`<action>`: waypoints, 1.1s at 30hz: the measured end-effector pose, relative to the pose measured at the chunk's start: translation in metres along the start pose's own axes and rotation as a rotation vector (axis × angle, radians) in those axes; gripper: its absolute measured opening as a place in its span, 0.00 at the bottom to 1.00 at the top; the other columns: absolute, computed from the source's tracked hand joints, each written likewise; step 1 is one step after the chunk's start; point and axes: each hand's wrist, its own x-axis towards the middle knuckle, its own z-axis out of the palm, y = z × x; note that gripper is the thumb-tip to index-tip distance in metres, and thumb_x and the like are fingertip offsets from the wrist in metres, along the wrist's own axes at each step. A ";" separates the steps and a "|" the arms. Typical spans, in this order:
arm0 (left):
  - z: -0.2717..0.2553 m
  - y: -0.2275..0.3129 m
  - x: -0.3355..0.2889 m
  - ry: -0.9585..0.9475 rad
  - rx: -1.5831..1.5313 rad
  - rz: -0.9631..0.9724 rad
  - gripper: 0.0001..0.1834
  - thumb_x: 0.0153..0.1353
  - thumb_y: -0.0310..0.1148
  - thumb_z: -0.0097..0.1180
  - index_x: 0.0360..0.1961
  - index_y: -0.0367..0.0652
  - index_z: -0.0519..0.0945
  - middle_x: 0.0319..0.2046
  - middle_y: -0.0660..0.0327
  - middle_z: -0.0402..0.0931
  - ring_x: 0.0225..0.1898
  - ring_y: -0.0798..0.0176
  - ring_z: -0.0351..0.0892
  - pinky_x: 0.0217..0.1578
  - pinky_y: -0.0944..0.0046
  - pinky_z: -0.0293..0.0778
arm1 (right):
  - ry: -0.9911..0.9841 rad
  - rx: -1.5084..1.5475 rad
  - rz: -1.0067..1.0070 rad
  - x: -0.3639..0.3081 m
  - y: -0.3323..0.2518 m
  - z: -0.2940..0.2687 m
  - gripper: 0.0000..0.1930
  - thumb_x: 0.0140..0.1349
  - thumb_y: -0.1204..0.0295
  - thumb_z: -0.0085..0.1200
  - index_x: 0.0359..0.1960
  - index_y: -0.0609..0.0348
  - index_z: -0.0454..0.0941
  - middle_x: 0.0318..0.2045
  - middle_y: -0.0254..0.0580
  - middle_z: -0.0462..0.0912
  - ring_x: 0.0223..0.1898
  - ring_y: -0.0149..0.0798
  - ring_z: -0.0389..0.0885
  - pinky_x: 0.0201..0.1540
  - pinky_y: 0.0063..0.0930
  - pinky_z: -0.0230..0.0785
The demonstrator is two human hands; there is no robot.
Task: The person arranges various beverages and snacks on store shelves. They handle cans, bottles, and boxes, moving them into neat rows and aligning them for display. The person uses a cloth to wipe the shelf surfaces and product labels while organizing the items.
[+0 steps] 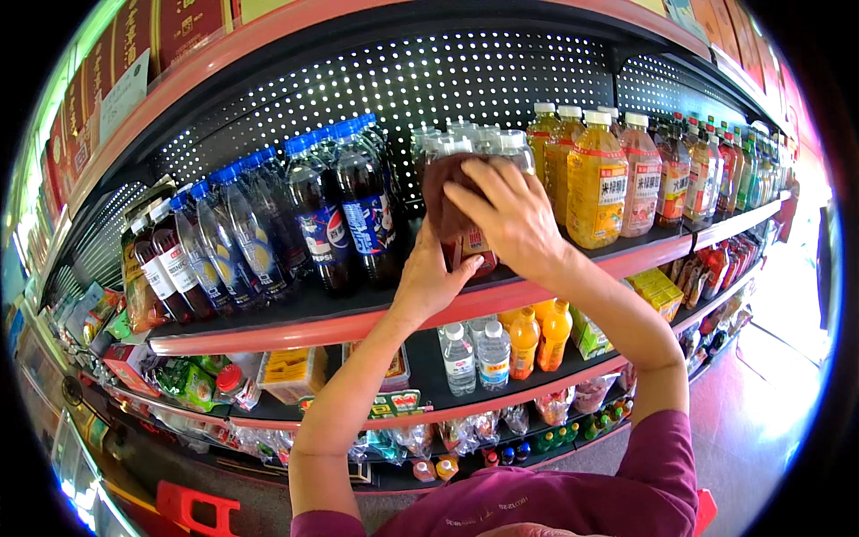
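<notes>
My right hand [512,213] presses a dark brown cloth [445,199] over the top of a bottle [474,242], of which a red label shows below the cloth. Around the lower part of that bottle, my left hand [431,279] is closed, its thumb pointing right. The cloth hides the bottle's cap and upper body. Right behind it stand clear bottles with white caps [513,143] on the upper shelf. Dark cola bottles with blue caps [315,215] are just left of my hands. To the right are large bottles of yellow drink [598,183].
The red shelf edge [358,328] runs under my forearms. A black perforated panel [501,76] backs the shelf. Lower down are small water bottles [459,362], orange drink bottles [524,345] and a plastic tub [293,371]. A red plastic stool [195,508] stands on the floor at lower left.
</notes>
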 end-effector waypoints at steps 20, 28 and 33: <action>-0.002 0.007 -0.003 -0.001 -0.029 -0.033 0.57 0.54 0.31 0.77 0.78 0.37 0.51 0.69 0.42 0.68 0.69 0.42 0.71 0.68 0.52 0.70 | -0.444 0.228 0.045 -0.097 0.027 -0.058 0.20 0.57 0.75 0.57 0.53 0.45 0.84 0.50 0.30 0.80 0.57 0.39 0.76 0.55 0.39 0.71; -0.003 0.009 -0.001 -0.018 -0.005 -0.056 0.58 0.54 0.33 0.76 0.78 0.38 0.50 0.69 0.41 0.67 0.69 0.41 0.71 0.69 0.50 0.69 | -0.427 -0.062 0.155 -0.114 0.051 -0.113 0.20 0.53 0.78 0.59 0.50 0.49 0.86 0.51 0.34 0.81 0.56 0.42 0.76 0.59 0.41 0.70; 0.002 -0.005 0.001 0.009 0.029 0.029 0.58 0.55 0.36 0.75 0.78 0.36 0.48 0.71 0.38 0.63 0.70 0.39 0.68 0.70 0.50 0.67 | -0.367 -0.108 0.289 -0.124 0.042 -0.157 0.19 0.54 0.78 0.59 0.48 0.49 0.86 0.49 0.35 0.81 0.55 0.42 0.77 0.56 0.41 0.72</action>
